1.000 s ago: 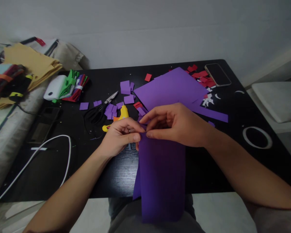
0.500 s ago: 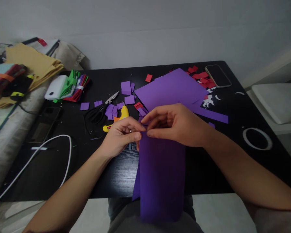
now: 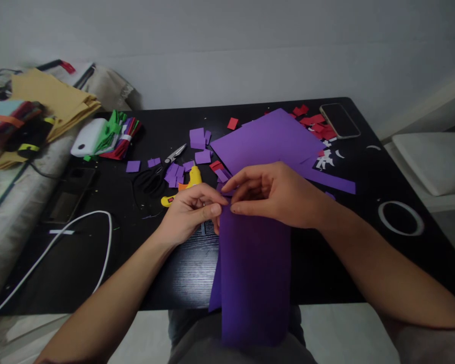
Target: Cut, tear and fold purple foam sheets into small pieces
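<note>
A long purple paper sheet hangs over the table's near edge toward my lap, its far end up at my fingers. My left hand pinches the sheet's upper left corner between thumb and fingers. At the same corner, my right hand has its thumb and fingers closed on the sheet's top edge; the exact fingertip contact is partly hidden. Another purple layer shows behind the sheet at its left. Just beyond my left hand lies a yellow glue gun, partly covered by it.
Scissors and small purple paper pieces lie left of centre. A large purple sheet rests behind my hands. Red scraps, a phone and a tape roll are at right. A white cable curves at left.
Both hands keep their hold at the corner with hardly any movement. The hanging purple sheet has shifted very slightly to the right.
</note>
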